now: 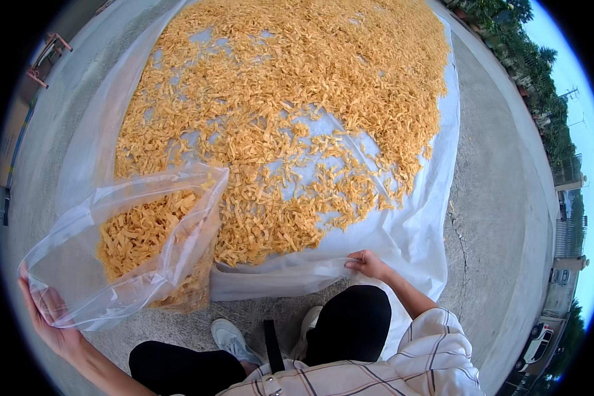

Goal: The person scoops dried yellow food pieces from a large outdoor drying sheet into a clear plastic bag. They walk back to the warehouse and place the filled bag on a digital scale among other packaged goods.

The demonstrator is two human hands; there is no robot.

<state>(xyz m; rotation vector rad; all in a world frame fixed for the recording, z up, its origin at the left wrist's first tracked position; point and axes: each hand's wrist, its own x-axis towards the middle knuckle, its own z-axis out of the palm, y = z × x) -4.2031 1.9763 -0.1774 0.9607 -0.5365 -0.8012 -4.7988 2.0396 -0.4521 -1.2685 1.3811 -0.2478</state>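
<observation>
My left hand [54, 325] is at the lower left with its fingers around the rim of a large clear plastic bag [66, 247]. Some fingers show through the plastic. The bag's wide mouth gapes, and a heap of yellow-orange strips [142, 231], dried-looking, lies inside it. At the near edge of a white plastic sheet [416, 247], my right hand [368, 263] pinches the sheet's raised edge. More of the same strips [277, 79] cover most of the sheet, thinner toward the near right, where bare sheet shows through. The strips' exact kind I cannot tell.
Grey concrete ground [501, 171] surrounds the sheet, with a crack at the right. My knees and pale shoes [230, 340] are close behind the sheet's near edge. A pinkish frame [49, 56] stands far left; a parked white vehicle [534, 346], a fence and plants line the right.
</observation>
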